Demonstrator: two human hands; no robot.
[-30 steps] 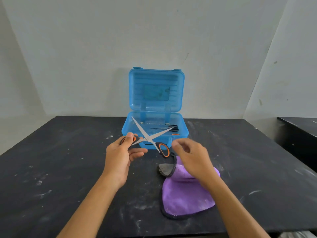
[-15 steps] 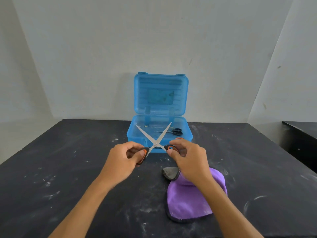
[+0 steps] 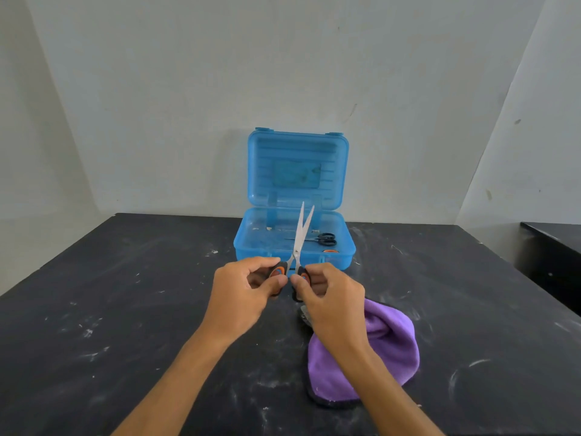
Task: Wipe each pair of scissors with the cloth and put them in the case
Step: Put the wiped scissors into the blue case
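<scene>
Pictured from above, on a scuffed black table (image 3: 125,309) against a pale wall: orange-and-black scissors (image 3: 297,250) held upright between two bare hands, just in front of an open blue case (image 3: 251,247). Left hand (image 3: 242,294) curled round the left handle loop, thumb and forefinger pinching it; right hand (image 3: 330,297) likewise pinching the right loop, fingers bent. Handles drawn close together, fingertips of the two hands nearly touching. Blades pointed up and away, parted only narrowly at the tips, crossing the view of the case's tray.

Inside the tray, toward its right side: one small pair of black-handled scissors (image 3: 325,239) lying flat, and near the front wall an orange shape (image 3: 330,251), possibly the handle of another pair, too little shown to be certain. Lid upright behind, leaning toward the wall.

Purple cloth (image 3: 393,347) crumpled on the table beside and below the right wrist, dark-edged, not in either hand. A small grey item (image 3: 305,317) peeking out just under the right hand, too hidden to identify.

Judged well advanced: at least one pair already in the case, the held pair apparently near closing, with the cloth set down. Whether this pair had been wiped, impossible to tell. Left to do, on that reading: shutting the blades fully and laying the pair in the tray beside the others. No further scissors visible on the table.
</scene>
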